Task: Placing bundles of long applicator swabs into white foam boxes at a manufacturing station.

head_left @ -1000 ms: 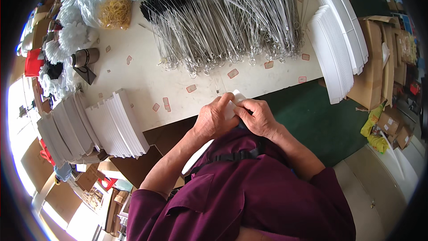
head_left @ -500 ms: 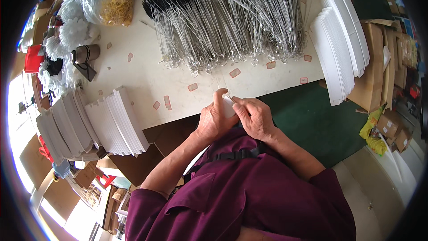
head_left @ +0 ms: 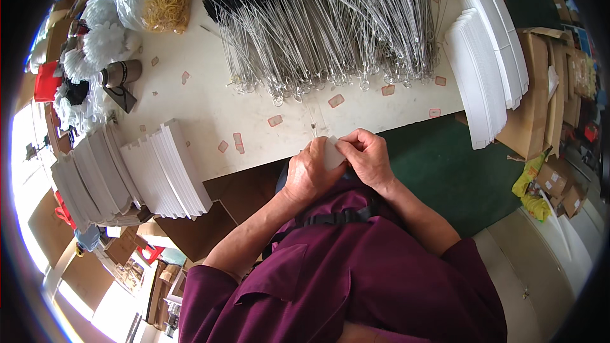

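Close in front of my body, at the table's near edge, both hands meet around a small flat white piece (head_left: 332,155), perhaps card or plastic. My left hand (head_left: 309,169) is closed on its left side, with the fingers wrapped behind it. My right hand (head_left: 368,157) pinches its upper right edge between thumb and curled fingers. Just beyond the left fingers a thin metal tip (head_left: 314,129) shows; whether it is held or lies on the table I cannot tell. Farther off lies a broad heap of thin wire brushes (head_left: 305,44), their looped ends toward me.
Stacks of white folded strips stand at the left (head_left: 166,168) and right (head_left: 486,70) of the white table (head_left: 210,114). At the far left are a bag of yellow rubber bands (head_left: 166,9), a dark bottle (head_left: 122,74) and clear plastic bundles. Cardboard boxes (head_left: 537,95) stand right of the table.
My left index finger has come down from its raised position. My right fingers have curled and shifted slightly up and right. More of the white piece and the metal tip now show.
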Demonstrator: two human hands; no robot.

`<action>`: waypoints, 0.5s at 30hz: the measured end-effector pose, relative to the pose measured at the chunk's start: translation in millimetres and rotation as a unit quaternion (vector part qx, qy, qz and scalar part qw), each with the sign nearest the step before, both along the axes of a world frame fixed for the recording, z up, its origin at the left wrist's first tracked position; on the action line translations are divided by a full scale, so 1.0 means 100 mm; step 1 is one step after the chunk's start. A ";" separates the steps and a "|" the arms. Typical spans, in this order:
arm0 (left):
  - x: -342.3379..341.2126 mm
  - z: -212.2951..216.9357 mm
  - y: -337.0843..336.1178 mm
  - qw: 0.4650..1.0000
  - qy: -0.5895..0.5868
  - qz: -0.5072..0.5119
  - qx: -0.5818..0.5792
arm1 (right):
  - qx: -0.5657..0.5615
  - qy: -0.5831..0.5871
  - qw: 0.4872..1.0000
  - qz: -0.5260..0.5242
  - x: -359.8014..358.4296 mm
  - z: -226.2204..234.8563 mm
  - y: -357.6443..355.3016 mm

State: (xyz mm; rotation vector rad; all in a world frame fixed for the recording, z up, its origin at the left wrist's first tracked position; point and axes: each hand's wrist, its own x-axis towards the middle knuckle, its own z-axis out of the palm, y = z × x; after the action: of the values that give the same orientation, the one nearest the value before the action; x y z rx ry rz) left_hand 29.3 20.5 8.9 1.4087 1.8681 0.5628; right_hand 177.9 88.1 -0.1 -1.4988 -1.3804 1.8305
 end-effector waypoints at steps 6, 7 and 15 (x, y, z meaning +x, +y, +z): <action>0.01 0.00 -0.04 0.999 0.006 -0.008 0.034 | -0.143 0.059 0.988 -0.023 0.02 0.07 0.08; 0.01 -0.02 -0.05 1.000 0.001 -0.006 0.027 | -0.145 0.052 0.988 -0.026 0.02 0.07 0.08; 0.01 -0.03 -0.06 0.999 -0.002 -0.002 0.051 | 0.083 -0.044 0.995 0.038 -0.02 0.08 -0.03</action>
State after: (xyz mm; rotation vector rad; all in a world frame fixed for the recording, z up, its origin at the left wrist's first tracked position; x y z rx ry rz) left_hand 30.0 14.6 6.2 1.4757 1.8553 0.6652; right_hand 176.2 85.5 7.7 -1.4747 -1.6090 1.6646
